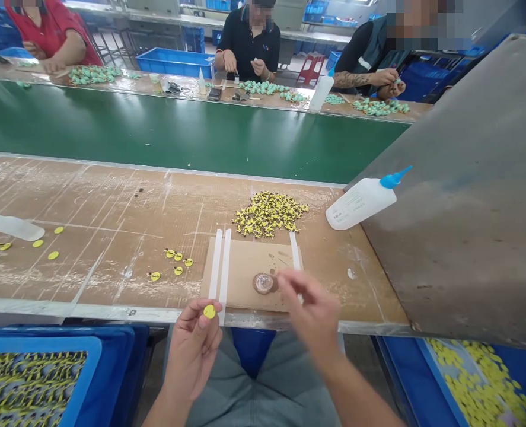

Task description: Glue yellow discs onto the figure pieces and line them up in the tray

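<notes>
My left hand (194, 350) is raised above the table's front edge, pinching a flat yellow disc (209, 311) between thumb and finger. My right hand (309, 314) hovers just right of a small round dish of brownish glue (263, 283) on a cardboard sheet (245, 276). Its thumb and forefinger are closed, with nothing visible between them. White strips (216, 264) lie along the cardboard. Several finished yellow discs with black bits (178, 262) sit left of the sheet. Behind it is a heap of small yellow-and-black parts (269, 213).
A white glue bottle with a blue nozzle (363, 201) lies at right, beside a grey metal panel (458, 196). Blue crates hold yellow parts (31, 388) and discs (476, 379) below the table. Beyond a green conveyor belt (178, 133), several co-workers handle green parts.
</notes>
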A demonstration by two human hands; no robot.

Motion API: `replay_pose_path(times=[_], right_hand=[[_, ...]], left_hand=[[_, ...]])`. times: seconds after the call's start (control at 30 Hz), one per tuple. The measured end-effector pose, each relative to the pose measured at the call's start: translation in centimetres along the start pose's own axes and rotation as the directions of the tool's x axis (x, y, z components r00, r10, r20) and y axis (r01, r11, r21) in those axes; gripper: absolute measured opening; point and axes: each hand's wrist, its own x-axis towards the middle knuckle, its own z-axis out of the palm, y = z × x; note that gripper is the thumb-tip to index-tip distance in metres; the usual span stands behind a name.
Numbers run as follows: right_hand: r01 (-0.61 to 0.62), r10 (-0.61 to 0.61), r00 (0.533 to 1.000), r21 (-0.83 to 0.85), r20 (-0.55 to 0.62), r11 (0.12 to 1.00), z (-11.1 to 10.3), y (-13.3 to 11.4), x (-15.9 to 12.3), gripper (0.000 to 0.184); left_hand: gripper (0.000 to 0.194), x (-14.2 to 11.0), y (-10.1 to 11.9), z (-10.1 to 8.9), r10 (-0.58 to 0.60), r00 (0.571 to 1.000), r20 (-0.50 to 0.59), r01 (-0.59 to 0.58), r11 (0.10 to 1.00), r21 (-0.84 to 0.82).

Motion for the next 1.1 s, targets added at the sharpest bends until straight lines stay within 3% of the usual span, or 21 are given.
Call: replay_pose_path(times=[0.03,0.1,0.17,0.27,0.47,0.73,0.87,0.97,1.1], right_hand=[[0.035,-0.038,0.999,-0.131,-0.02,0.991,-0.4,0.9,2.2,0.019],[0.128,-0.107,0.991,-0.329,0.082,0.936,-0.6,2.6,6.5,0.027],[0.201,-0.131,0.974,-0.436,0.186,0.877,-0.3,4.2,9.9,0.029],[0.256,-0.136,0.956,-0.509,0.26,0.822,0.4,5.8,12.3,0.028],[0.247,-0.124,0.952,-0.463,0.279,0.851,0.6,6.4,12.5,0.02],[0.181,-0.031,0.92,-0.353,0.391,0.918,-0.6,6.1,13.0,0.019],[0.169,-0.088,0.945,-0.239,0.316,0.956,-2.6,5.7,13.1,0.027],[0.259,-0.18,0.938,-0.253,0.295,0.932,-4.1,5.0,13.0,0.024],[0.469,-0.287,0.837,-0.342,0.466,0.814,-4.8,4.2,12.4,0.018]], left_hand=[[0.022,0.2,0.2,0.0,-0.003,1.0,-0.011,0.002,1.0,-0.021],[0.021,0.4,0.3,0.1,-0.02,0.999,-0.033,0.017,0.997,-0.074],[0.021,0.6,0.4,0.2,-0.038,0.998,-0.058,0.031,0.992,-0.125],[0.027,0.7,0.5,0.2,-0.073,0.986,-0.147,0.049,0.986,-0.159],[0.031,1.2,0.7,0.0,-0.133,0.948,-0.289,0.093,0.984,-0.15],[0.029,2.3,0.4,1.5,-0.158,0.951,-0.265,0.098,0.969,-0.225],[0.03,2.4,0.4,2.0,-0.17,0.957,-0.235,0.116,0.967,-0.226],[0.031,2.5,0.4,2.1,-0.178,0.962,-0.206,0.137,0.97,-0.202],[0.035,2.7,0.0,2.2,-0.178,0.965,-0.191,0.147,0.975,-0.163]])
